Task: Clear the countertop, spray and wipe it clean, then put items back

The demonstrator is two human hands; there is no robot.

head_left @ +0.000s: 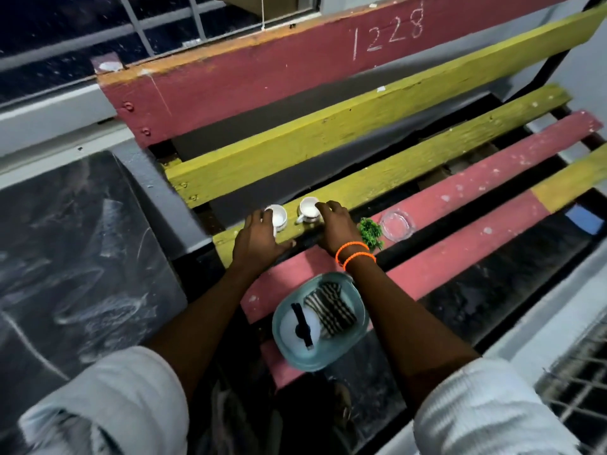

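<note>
Standing over a slatted wooden bench (437, 198), a person reaches forward with both arms, pale ribbed sleeves rolled above the elbows. Landmark: the teal tray (356, 318), an oval plastic dish with a smooth raised rim, resting across the nearest red slats.

In the tray: one folded black-and-white striped cloth (330, 307), soft and woven, and beside it one white round bottle top with a black spray nozzle (303, 323).

Beyond the tray, the right hand (333, 224), two orange bands at its wrist, has fingers curled over the rim of a white glazed cup (308, 209); the grasp looks closed on the cup. Left of it, the left hand (258, 236) lies against a second white cup (278, 216), fingers partly wrapped round its near side; whether it truly grips I cannot tell. Both cups stand upright on a yellow slat.

Further right of the tray: one small green leafy sprig (371, 231), just beside one clear glass dish (397, 224), round and shallow, on a red slat.

Bench paint is worn, speckled white; slats alternate yellow and red, with dark gaps. The red backrest plank carries chalked "1228". Behind it, a barred window (157, 24); left of the bench, a grey ledge and dark chalk-smeared surface.
</note>
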